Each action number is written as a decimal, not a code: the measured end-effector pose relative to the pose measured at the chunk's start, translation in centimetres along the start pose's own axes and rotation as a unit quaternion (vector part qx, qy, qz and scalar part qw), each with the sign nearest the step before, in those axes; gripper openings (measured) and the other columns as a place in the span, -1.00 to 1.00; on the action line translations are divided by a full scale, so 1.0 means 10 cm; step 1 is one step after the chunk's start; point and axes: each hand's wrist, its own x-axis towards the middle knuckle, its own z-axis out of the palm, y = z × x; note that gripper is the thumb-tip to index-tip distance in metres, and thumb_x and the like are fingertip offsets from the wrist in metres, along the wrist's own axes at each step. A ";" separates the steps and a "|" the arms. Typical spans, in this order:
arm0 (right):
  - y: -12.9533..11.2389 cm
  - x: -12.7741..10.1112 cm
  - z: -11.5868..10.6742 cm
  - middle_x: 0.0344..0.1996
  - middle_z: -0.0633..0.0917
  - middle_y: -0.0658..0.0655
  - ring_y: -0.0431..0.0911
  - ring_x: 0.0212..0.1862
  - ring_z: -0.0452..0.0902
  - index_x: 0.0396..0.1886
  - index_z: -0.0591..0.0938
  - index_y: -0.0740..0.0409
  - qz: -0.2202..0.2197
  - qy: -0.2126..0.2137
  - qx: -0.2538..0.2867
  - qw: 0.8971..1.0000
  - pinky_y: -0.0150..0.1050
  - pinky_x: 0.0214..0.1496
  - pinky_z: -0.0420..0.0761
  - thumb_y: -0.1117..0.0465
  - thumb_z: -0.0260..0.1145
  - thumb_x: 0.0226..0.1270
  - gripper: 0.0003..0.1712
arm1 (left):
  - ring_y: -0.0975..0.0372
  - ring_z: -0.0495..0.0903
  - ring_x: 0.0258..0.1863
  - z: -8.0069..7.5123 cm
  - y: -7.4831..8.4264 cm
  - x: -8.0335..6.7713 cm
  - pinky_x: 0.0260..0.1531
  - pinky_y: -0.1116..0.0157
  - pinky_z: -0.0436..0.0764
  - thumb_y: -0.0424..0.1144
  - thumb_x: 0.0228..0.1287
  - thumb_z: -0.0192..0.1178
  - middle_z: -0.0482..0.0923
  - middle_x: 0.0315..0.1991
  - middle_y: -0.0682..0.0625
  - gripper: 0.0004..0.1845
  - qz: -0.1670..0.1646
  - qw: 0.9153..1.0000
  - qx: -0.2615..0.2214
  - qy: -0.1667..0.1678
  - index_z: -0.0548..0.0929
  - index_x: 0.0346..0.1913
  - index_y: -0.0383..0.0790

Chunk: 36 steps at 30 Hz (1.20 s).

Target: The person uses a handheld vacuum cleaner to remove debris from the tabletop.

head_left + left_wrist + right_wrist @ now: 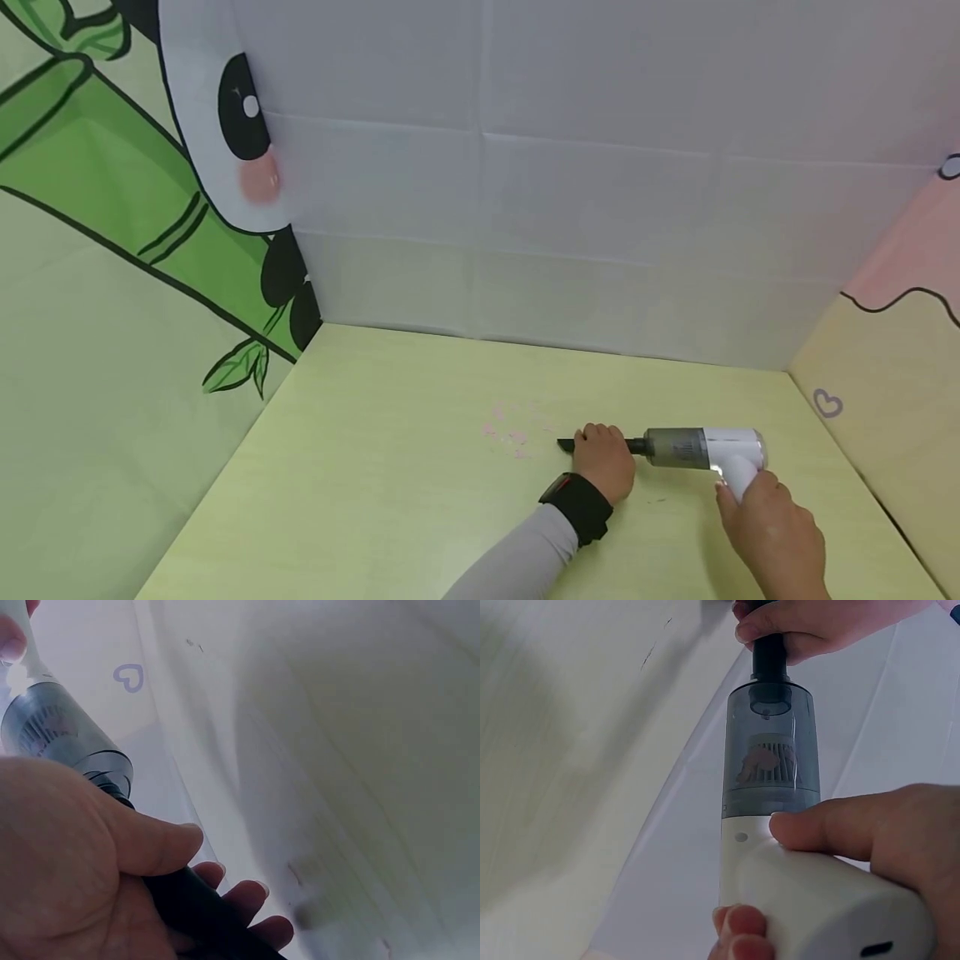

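Note:
A white handheld vacuum cleaner (735, 446) with a clear grey dust cup (771, 742) lies level over the table, its black nozzle pointing left. My right hand (776, 529) grips its white handle, the thumb (817, 829) on the body just behind the cup. My left hand (603, 462) holds the black nozzle (202, 907), fingers curled round it. Pink scraps (517, 437) lie on the table just left of the nozzle tip. Inside the dust cup, pinkish pieces show against the ribbed filter (776, 769).
The pale yellow table (337, 475) meets a plain whitish back wall (585, 208). A panda and bamboo drawing (112, 158) covers the left wall. A heart outline (828, 403) marks the right wall. A black band (577, 507) wraps my left wrist.

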 end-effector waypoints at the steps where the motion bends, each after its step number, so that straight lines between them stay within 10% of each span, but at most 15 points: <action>1: 0.01 0.01 0.00 -0.53 0.54 0.43 0.21 -0.60 0.50 -0.32 0.38 0.59 -0.001 0.000 0.000 1.000 0.06 -0.68 0.46 0.01 0.23 0.44 -0.40 | 0.20 0.55 0.10 0.00 0.01 0.01 0.18 0.29 0.52 0.18 0.48 0.09 0.61 0.01 0.02 -0.57 0.000 1.000 -0.001 -0.004 0.59 0.12 -0.07; 12: -0.04 0.06 0.04 -0.63 0.48 0.41 0.19 -0.70 0.43 -0.41 0.37 0.58 -0.010 0.089 -0.011 0.996 0.03 -0.78 0.39 0.10 0.32 0.34 -0.44 | 0.24 0.58 0.00 0.01 -0.02 0.16 0.13 0.37 0.52 0.04 0.54 0.08 0.61 -0.12 0.05 -0.72 0.036 0.998 -0.005 0.049 0.61 -0.02 -0.08; 21: -0.11 0.12 0.07 -0.60 0.49 0.42 0.19 -0.66 0.47 -0.37 0.36 0.59 -0.005 0.058 -0.007 0.998 0.04 -0.74 0.44 0.07 0.28 0.38 -0.43 | 0.22 0.58 0.03 0.12 -0.08 0.23 0.16 0.35 0.52 0.04 0.54 0.07 0.62 -0.09 0.03 -0.71 0.032 0.998 -0.001 0.054 0.61 0.01 -0.08; 36: 0.19 0.25 -0.34 -0.60 0.50 0.46 0.26 -0.63 0.48 -0.41 0.36 0.59 0.022 0.056 -0.028 0.998 0.09 -0.73 0.42 0.05 0.24 0.40 -0.41 | 0.27 0.55 0.05 -0.17 0.35 0.40 0.18 0.37 0.49 0.04 0.55 0.05 0.60 -0.07 0.10 -0.74 0.045 0.998 -0.027 0.041 0.59 0.00 -0.03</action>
